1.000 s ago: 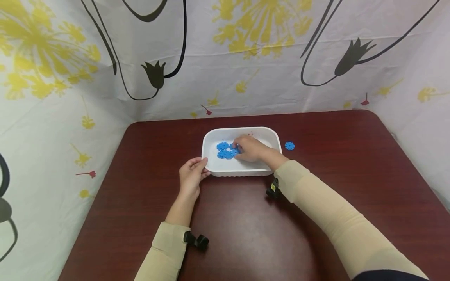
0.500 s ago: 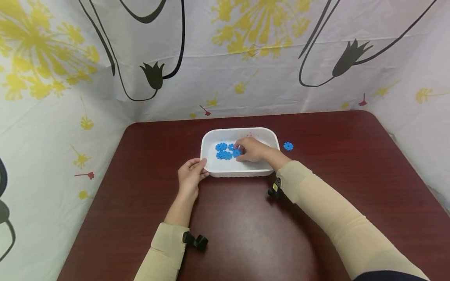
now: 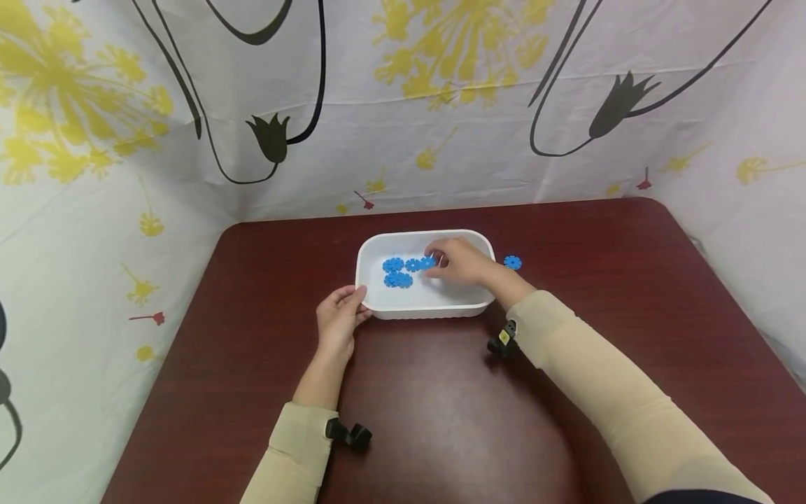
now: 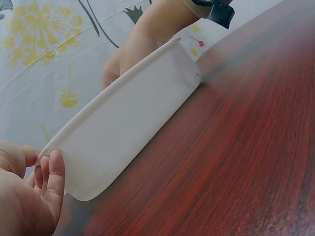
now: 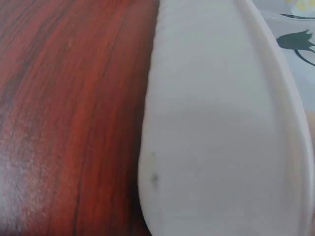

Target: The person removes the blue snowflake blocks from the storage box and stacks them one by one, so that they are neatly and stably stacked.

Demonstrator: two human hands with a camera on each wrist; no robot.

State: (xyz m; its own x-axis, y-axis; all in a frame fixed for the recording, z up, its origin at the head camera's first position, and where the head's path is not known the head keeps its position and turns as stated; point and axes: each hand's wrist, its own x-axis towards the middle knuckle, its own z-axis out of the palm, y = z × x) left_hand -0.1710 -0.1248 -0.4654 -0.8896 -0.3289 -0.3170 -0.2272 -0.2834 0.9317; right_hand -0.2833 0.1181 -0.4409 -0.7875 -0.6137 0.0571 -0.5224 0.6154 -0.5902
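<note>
Left hand [image 3: 336, 318] is gripping the white tray [image 3: 428, 309] by its near-left corner on the desk [image 3: 415, 392]. Right hand [image 3: 464, 262] is apparently pinching a blue notched disc [image 3: 427, 262] inside, fingers narrow; other blue discs [image 3: 399, 280] are lying nearby, a stray disc [image 3: 513, 262] outside. Looks like disc-by-disc positioning; next move is probably calling for steady tray, light pinch.

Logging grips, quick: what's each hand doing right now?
Left hand: closed, gripping the white tray at its near left corner.
Right hand: closed, apparently pinching a blue disc between thumb and fingers, over the tray.
</note>
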